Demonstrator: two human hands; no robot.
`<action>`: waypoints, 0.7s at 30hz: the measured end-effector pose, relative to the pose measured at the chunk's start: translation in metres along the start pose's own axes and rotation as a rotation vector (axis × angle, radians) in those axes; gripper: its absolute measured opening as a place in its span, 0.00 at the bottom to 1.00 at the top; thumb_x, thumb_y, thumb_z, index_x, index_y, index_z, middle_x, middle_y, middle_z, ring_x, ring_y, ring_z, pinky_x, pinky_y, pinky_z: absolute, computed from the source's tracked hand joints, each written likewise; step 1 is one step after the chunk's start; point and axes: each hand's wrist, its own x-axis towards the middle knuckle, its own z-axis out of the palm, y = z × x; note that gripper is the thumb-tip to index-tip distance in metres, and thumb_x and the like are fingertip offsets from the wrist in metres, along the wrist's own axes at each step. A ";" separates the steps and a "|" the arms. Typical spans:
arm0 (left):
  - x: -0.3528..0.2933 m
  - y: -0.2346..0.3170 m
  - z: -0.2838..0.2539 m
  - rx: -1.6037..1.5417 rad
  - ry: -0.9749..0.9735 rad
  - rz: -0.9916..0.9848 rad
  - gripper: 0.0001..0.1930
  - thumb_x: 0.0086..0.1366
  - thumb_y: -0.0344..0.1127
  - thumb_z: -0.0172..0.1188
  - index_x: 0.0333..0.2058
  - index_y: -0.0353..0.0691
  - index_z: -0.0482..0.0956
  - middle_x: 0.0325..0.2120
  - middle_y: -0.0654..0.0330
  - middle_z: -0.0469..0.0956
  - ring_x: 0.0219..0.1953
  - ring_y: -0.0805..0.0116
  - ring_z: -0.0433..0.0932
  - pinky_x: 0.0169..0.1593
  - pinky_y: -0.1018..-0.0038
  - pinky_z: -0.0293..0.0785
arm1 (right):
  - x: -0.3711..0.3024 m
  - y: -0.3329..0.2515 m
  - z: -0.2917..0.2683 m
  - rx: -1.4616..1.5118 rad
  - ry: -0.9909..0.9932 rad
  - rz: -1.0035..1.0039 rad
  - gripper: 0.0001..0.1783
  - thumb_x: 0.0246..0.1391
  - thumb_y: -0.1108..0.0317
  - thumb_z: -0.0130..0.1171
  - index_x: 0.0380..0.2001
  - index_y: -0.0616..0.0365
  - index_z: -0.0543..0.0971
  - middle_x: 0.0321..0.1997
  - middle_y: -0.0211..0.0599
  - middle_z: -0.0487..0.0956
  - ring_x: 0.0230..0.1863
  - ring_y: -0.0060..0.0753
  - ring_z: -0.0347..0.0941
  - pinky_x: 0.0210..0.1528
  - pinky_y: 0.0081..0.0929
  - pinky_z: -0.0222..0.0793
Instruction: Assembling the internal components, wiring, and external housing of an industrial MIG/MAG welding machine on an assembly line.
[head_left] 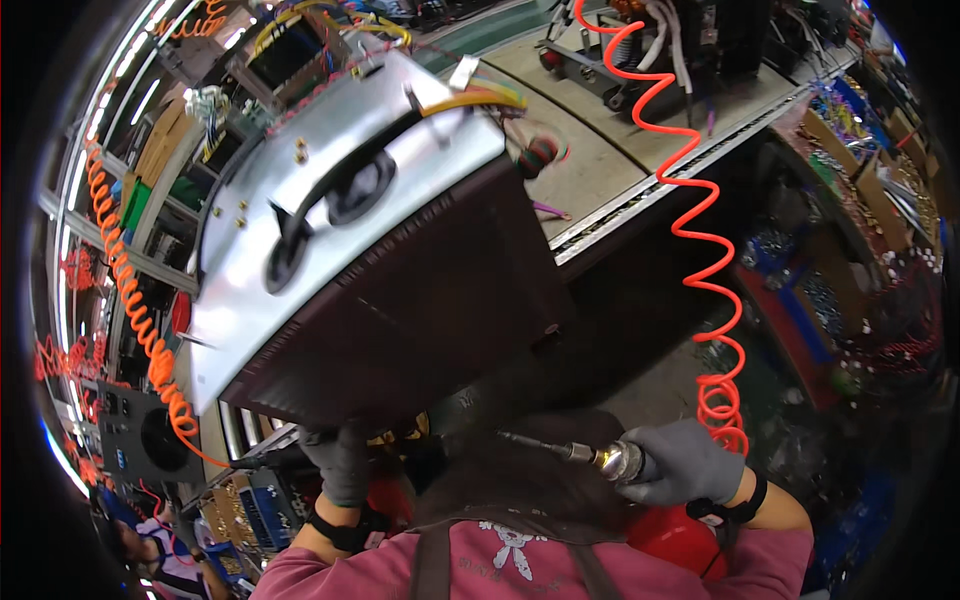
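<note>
My right hand [685, 462], in a grey glove, is wrapped round a power screwdriver [618, 461]. Its long thin bit points left, in front of my dark apron [510, 485]. A large metal cabinet [400, 300] with a dark brown side panel stands tilted across the middle. Its silvery face [330, 140] carries black cables, dark round fittings and small brass studs. My left hand [342, 463], gloved too, is at the panel's lower edge; the fingers are dim and partly hidden, so their grip does not show.
An orange coiled hose [700, 200] hangs down to my right hand; another coiled hose [125, 290] hangs at left. Behind the cabinet runs a work line [600, 130] with a metal edge. Parts bins [825, 300] stand at right. Another person [165, 550] is at lower left.
</note>
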 end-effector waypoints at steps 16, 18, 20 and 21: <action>0.023 -0.020 0.029 -0.232 0.335 0.736 0.22 0.67 0.45 0.47 0.51 0.33 0.70 0.44 0.55 0.75 0.46 0.67 0.75 0.51 0.68 0.70 | 0.110 0.142 0.175 0.502 0.235 -0.484 0.33 0.33 0.63 0.74 0.44 0.62 0.72 0.32 0.42 0.79 0.33 0.39 0.79 0.37 0.27 0.73; 0.023 -0.012 0.033 -0.277 0.293 0.718 0.22 0.66 0.47 0.49 0.51 0.37 0.68 0.44 0.54 0.75 0.43 0.65 0.77 0.45 0.67 0.76 | 0.115 0.142 0.174 0.482 0.227 -0.459 0.33 0.33 0.61 0.74 0.44 0.61 0.72 0.32 0.43 0.79 0.33 0.41 0.79 0.36 0.29 0.73; 0.023 -0.011 0.037 -0.291 0.428 0.645 0.22 0.66 0.47 0.49 0.51 0.36 0.69 0.43 0.55 0.75 0.41 0.65 0.78 0.42 0.68 0.77 | 0.124 0.145 0.173 0.458 0.291 -0.493 0.33 0.33 0.59 0.74 0.43 0.59 0.72 0.32 0.43 0.79 0.33 0.45 0.78 0.34 0.30 0.72; 0.022 -0.013 0.040 -0.283 0.443 0.681 0.23 0.66 0.48 0.48 0.52 0.35 0.68 0.42 0.55 0.76 0.41 0.66 0.78 0.42 0.69 0.77 | 0.129 0.148 0.173 0.448 0.304 -0.499 0.32 0.33 0.59 0.74 0.43 0.59 0.72 0.32 0.43 0.79 0.32 0.45 0.78 0.34 0.30 0.72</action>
